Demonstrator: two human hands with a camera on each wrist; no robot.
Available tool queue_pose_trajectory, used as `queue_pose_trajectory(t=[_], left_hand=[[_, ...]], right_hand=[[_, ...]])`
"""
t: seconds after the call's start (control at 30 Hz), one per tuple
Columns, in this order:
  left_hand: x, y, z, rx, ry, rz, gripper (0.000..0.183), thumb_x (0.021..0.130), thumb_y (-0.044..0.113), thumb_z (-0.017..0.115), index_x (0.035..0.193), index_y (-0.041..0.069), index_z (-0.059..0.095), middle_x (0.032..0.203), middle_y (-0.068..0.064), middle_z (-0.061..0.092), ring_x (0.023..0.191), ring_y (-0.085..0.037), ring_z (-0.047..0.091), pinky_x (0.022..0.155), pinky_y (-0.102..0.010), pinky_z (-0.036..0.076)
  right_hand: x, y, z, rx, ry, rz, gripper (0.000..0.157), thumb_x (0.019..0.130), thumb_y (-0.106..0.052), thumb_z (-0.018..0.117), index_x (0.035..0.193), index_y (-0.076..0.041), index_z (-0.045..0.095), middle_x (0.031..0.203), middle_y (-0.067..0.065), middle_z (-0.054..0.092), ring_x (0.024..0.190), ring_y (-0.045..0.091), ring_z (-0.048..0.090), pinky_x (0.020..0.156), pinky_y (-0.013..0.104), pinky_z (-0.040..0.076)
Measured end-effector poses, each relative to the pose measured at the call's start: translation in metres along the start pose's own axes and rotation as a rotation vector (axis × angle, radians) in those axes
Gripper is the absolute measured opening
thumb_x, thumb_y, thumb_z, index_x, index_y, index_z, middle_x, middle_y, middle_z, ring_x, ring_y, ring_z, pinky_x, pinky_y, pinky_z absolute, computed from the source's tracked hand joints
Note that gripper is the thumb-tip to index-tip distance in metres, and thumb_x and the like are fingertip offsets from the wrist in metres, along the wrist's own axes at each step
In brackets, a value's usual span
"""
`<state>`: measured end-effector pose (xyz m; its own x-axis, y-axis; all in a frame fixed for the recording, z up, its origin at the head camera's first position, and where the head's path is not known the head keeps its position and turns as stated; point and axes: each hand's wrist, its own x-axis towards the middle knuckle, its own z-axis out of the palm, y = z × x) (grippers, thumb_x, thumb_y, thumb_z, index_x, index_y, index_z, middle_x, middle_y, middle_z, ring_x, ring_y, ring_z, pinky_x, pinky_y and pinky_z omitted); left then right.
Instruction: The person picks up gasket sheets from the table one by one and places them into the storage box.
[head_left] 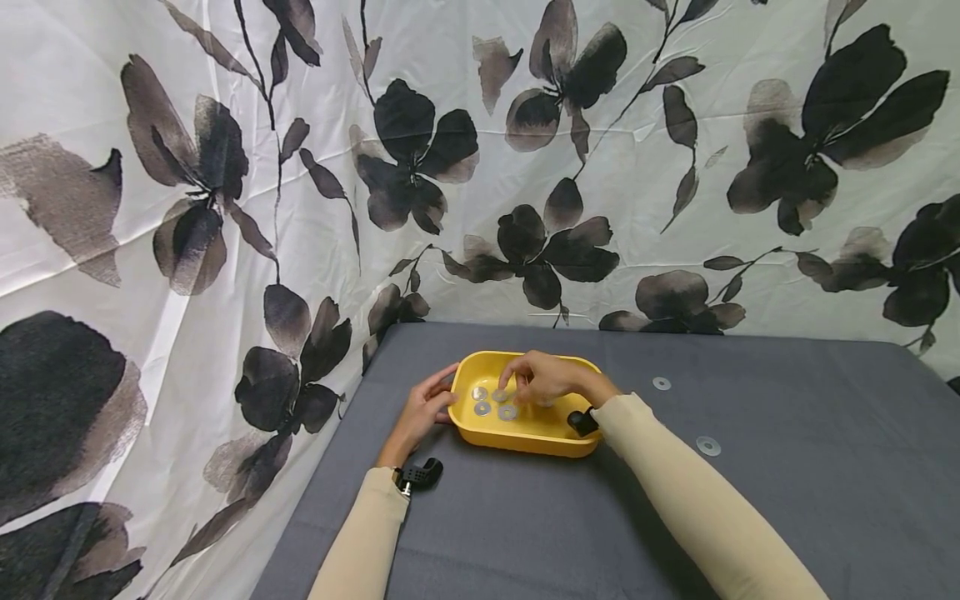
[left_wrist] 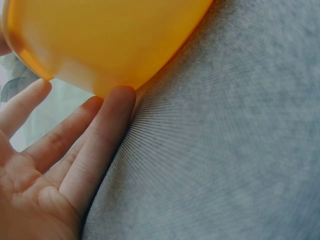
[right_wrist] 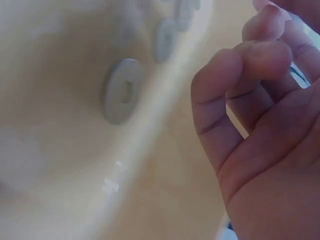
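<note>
A yellow tray (head_left: 525,437) with rounded corners sits on the table. Several flat grey washers (head_left: 482,408) lie on its floor; up close, one washer (right_wrist: 122,91) shows a squarish hole. My left hand (head_left: 418,417) is at the tray's left end, its straight fingers (left_wrist: 107,125) spread with tips against the outer wall. Inside the tray is my right hand (head_left: 542,377), index fingertip right at a washer (head_left: 500,395) and the other fingers curled in. Whether it pinches that washer I cannot tell.
On the grey cloth of the table (head_left: 787,500), one washer (head_left: 662,383) lies right of the tray and a larger one (head_left: 708,446) nearer me. A white curtain (head_left: 465,275) with dark flowers hangs behind and to the left. Each wrist wears a small black camera (head_left: 422,473).
</note>
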<state>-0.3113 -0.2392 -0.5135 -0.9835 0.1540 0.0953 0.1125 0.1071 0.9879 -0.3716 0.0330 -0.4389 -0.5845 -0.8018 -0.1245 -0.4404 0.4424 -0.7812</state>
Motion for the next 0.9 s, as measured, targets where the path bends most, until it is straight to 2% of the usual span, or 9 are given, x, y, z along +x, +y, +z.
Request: queue_pose_trajectory(t=[0.17, 0.3, 0.43, 0.67, 0.77, 0.9], left_hand=[[0.0, 0.0, 0.001, -0.001, -0.009, 0.008, 0.053, 0.09, 0.014, 0.06, 0.141, 0.027, 0.05, 0.126, -0.017, 0.062, 0.102, -0.033, 0.065, 0.067, -0.035, 0.06], [0.001, 0.0, 0.001, 0.013, -0.006, 0.016, 0.054, 0.09, 0.014, 0.059, 0.142, 0.025, 0.049, 0.127, -0.018, 0.061, 0.101, -0.032, 0.065, 0.067, -0.035, 0.06], [0.001, 0.001, 0.001, 0.03, -0.007, 0.015, 0.053, 0.091, 0.015, 0.059, 0.142, 0.027, 0.049, 0.128, -0.016, 0.061, 0.103, -0.034, 0.064, 0.068, -0.036, 0.06], [0.001, 0.0, 0.001, 0.037, -0.005, 0.01, 0.051, 0.093, 0.015, 0.059, 0.141, 0.029, 0.049, 0.129, -0.014, 0.061, 0.105, -0.035, 0.064, 0.069, -0.035, 0.06], [0.001, -0.002, 0.0, 0.033, -0.004, 0.017, 0.051, 0.092, 0.015, 0.059, 0.141, 0.029, 0.049, 0.127, -0.014, 0.061, 0.101, -0.032, 0.065, 0.068, -0.036, 0.06], [0.0, -0.003, 0.0, 0.031, -0.003, 0.022, 0.052, 0.092, 0.016, 0.059, 0.141, 0.029, 0.05, 0.127, -0.015, 0.061, 0.101, -0.032, 0.065, 0.067, -0.036, 0.06]], right_hand=[[-0.028, -0.005, -0.018, 0.023, 0.117, -0.064, 0.026, 0.088, -0.018, 0.07, 0.112, -0.009, 0.066, 0.072, 0.004, 0.054, 0.061, 0.012, 0.045, 0.058, 0.024, 0.041], [-0.059, 0.001, -0.03, 0.07, 0.268, -0.036, 0.021, 0.089, -0.02, 0.068, 0.109, -0.014, 0.067, 0.074, 0.007, 0.053, 0.061, 0.014, 0.046, 0.056, 0.027, 0.042], [-0.092, 0.019, -0.036, 0.095, 0.418, 0.033, 0.021, 0.09, -0.024, 0.068, 0.108, -0.013, 0.067, 0.079, 0.01, 0.054, 0.064, 0.015, 0.048, 0.055, 0.029, 0.044], [-0.146, 0.064, -0.039, 0.106, 0.595, 0.185, 0.03, 0.091, -0.033, 0.066, 0.113, -0.013, 0.062, 0.082, 0.01, 0.057, 0.07, 0.027, 0.052, 0.059, 0.032, 0.048], [-0.161, 0.08, -0.041, 0.068, 0.65, 0.262, 0.031, 0.092, -0.033, 0.064, 0.114, -0.011, 0.061, 0.082, 0.012, 0.059, 0.067, 0.024, 0.052, 0.058, 0.034, 0.048], [-0.176, 0.096, -0.045, 0.019, 0.673, 0.337, 0.036, 0.093, -0.029, 0.063, 0.118, -0.003, 0.059, 0.083, 0.014, 0.062, 0.06, 0.015, 0.05, 0.053, 0.03, 0.044]])
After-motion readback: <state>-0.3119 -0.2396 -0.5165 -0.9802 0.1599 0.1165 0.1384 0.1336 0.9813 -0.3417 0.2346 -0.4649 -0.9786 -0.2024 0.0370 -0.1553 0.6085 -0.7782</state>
